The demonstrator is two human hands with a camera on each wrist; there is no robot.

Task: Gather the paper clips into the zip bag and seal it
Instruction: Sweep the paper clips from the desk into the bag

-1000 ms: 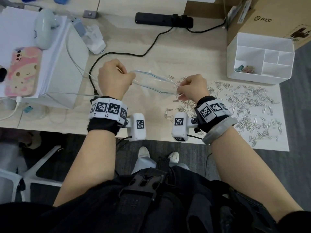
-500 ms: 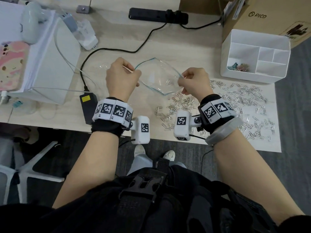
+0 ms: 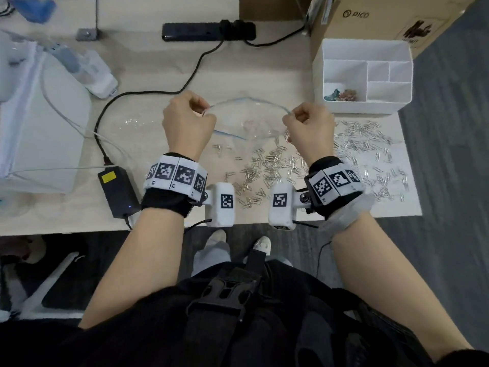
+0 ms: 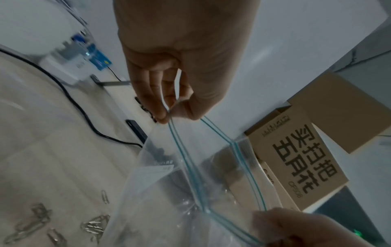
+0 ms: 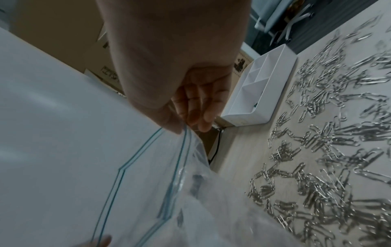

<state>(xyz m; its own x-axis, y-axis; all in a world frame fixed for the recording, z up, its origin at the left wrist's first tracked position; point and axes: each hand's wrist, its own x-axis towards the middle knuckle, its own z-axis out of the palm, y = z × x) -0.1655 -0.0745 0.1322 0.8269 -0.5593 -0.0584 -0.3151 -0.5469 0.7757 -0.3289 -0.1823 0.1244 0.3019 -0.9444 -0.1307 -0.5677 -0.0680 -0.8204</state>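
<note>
I'm seeing both wrist views showing each thumb-and-finger pinch hidden from the head view: left hand [image 3: 188, 120] and right hand [image 3: 308, 125] are holding the zip bag [image 3: 246, 123] mid-frame, mouth gaping, running left-right above the paper clips [image 3: 352, 154] on the worktop [image 3: 264, 75].

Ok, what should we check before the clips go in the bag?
1. Left hand pinches the zip bag at its rim: ok.
2. Right hand pinches the other end of the rim: ok.
3. Bag mouth pulled open, blue zip strips apart: ok.
4. Paper clips lie loose on the table close under the bag: ok.
5. A hand free to scoop clips: not ok, both hold the bag.
6. Bag free of holes: cannot tell.
</note>
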